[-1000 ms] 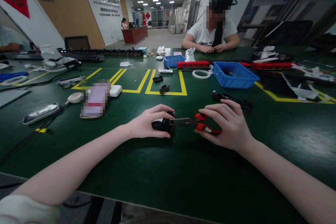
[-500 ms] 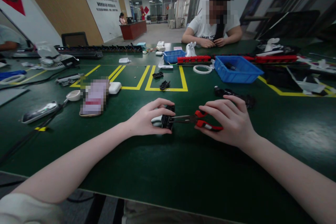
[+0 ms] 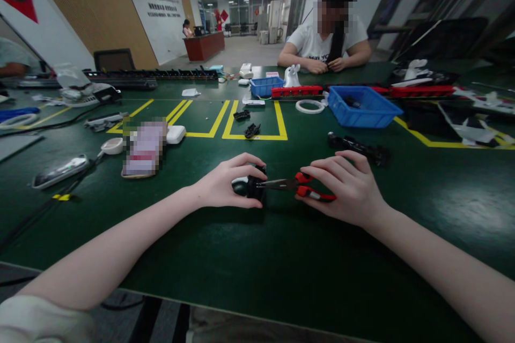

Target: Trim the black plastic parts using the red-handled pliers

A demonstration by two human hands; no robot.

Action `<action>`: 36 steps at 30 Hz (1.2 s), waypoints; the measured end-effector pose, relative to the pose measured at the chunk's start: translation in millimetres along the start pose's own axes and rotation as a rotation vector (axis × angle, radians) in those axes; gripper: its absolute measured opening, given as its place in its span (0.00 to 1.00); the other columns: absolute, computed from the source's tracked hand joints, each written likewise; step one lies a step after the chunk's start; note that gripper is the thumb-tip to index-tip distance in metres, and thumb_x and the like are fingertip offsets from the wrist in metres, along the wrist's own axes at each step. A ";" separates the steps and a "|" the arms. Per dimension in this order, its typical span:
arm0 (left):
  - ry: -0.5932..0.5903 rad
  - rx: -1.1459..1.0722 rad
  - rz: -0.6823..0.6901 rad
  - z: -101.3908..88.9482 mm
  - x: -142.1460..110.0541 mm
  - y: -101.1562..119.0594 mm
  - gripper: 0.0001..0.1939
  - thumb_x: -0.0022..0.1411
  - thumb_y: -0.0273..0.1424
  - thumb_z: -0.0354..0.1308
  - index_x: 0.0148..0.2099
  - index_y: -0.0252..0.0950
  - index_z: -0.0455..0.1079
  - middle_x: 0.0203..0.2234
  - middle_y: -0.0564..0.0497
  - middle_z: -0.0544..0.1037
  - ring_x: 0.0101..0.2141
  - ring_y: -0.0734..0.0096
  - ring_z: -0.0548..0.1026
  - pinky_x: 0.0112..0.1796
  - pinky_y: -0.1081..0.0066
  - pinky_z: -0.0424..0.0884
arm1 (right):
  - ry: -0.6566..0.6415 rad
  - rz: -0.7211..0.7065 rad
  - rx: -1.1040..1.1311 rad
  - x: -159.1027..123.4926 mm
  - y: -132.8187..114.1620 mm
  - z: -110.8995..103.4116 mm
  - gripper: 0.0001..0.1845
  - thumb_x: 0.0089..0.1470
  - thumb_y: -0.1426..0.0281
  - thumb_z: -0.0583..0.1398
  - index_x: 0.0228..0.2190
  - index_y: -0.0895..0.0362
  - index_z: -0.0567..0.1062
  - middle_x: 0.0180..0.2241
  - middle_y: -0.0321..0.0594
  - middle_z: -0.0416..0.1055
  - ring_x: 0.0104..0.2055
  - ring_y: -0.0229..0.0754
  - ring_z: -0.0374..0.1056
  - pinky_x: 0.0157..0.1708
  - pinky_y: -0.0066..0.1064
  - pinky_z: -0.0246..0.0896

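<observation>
Your left hand (image 3: 225, 182) is shut around the black part (image 3: 254, 186). Your right hand (image 3: 358, 193) grips the red pliers (image 3: 286, 185), their long nose pointing left, right at the part.

Bare tabletop (image 3: 257, 268) nearest, phone (image 3: 144, 151) blocking left, blue bin (image 3: 364, 110) beyond
</observation>
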State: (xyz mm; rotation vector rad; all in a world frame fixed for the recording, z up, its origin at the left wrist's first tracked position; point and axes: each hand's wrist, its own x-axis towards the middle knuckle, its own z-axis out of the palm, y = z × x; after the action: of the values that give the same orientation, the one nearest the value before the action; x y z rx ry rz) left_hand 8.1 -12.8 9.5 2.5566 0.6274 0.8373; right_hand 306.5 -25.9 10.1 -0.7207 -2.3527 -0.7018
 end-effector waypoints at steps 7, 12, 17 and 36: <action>-0.076 -0.031 -0.055 -0.4 0.1 -0.8 0.23 0.55 0.41 0.68 0.50 0.37 0.71 0.53 0.43 0.69 0.53 0.56 0.70 0.54 0.55 0.69 | -0.049 0.014 0.104 0.5 1.5 2.1 0.21 0.54 0.59 0.63 0.44 0.61 0.72 0.38 0.48 0.76 0.40 0.49 0.72 0.47 0.44 0.59; -0.108 -0.041 -0.097 -0.7 0.7 -2.2 0.22 0.56 0.40 0.67 0.50 0.38 0.71 0.53 0.44 0.69 0.54 0.56 0.70 0.55 0.55 0.68 | -0.090 0.047 0.139 -0.7 1.3 4.2 0.20 0.55 0.58 0.63 0.43 0.60 0.73 0.38 0.48 0.76 0.39 0.49 0.71 0.43 0.43 0.61; -0.139 -0.050 -0.127 -0.8 1.0 -2.8 0.22 0.55 0.41 0.68 0.50 0.38 0.71 0.53 0.44 0.69 0.53 0.56 0.70 0.53 0.55 0.69 | -0.138 0.064 0.198 -1.5 -1.4 4.8 0.20 0.55 0.58 0.63 0.42 0.62 0.73 0.39 0.49 0.75 0.38 0.47 0.70 0.37 0.38 0.66; -0.231 -0.030 -0.219 -1.2 2.1 -3.3 0.24 0.54 0.45 0.67 0.48 0.37 0.73 0.51 0.44 0.72 0.46 0.60 0.73 0.45 0.61 0.71 | -0.131 -0.027 0.102 0.7 -3.0 3.1 0.18 0.56 0.61 0.61 0.42 0.63 0.74 0.38 0.51 0.74 0.37 0.47 0.70 0.34 0.37 0.66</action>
State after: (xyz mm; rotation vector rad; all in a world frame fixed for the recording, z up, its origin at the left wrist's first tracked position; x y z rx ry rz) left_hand 7.8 -8.8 9.8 2.4524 0.7948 0.4665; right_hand 303.1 -25.9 7.5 -0.7113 -2.5013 -0.5564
